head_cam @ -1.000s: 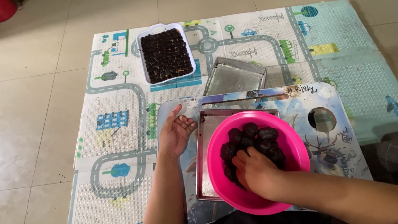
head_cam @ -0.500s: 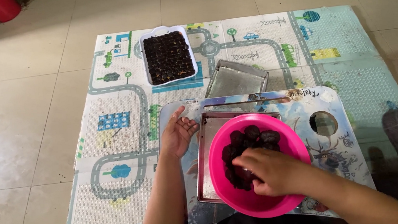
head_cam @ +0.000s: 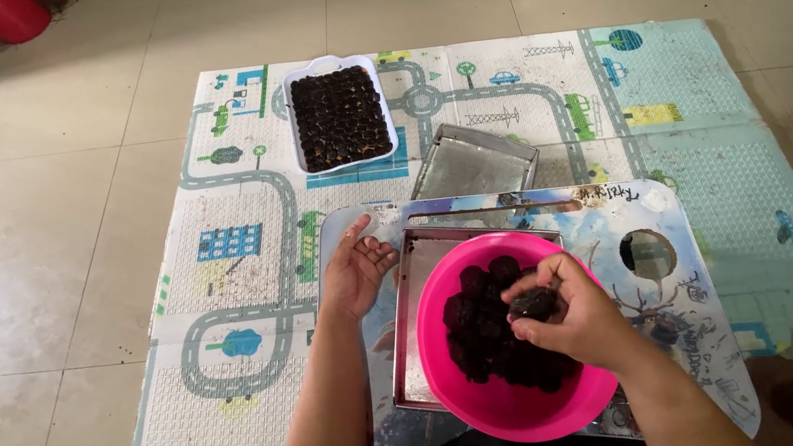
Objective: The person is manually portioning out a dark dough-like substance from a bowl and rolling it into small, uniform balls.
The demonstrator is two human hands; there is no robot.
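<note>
A pink bowl (head_cam: 458,397) full of dark lumps sits on a metal tray (head_cam: 416,301) atop a small picture-printed table (head_cam: 669,310). My right hand (head_cam: 569,318) is over the bowl, fingers closed around one dark lump (head_cam: 533,304) lifted from the pile. My left hand (head_cam: 354,274) rests palm down, fingers spread, on the table's left edge beside the tray and holds nothing.
A white dish (head_cam: 333,69) packed with rows of dark pieces stands at the far side of the road-print play mat (head_cam: 221,275). A second metal tray (head_cam: 474,158) lies just beyond the table. Tiled floor surrounds the mat; a red object (head_cam: 6,16) sits at top left.
My right hand has risen out of the pile with a dark lump in its fingers. My left hand has stayed in place on the table edge.
</note>
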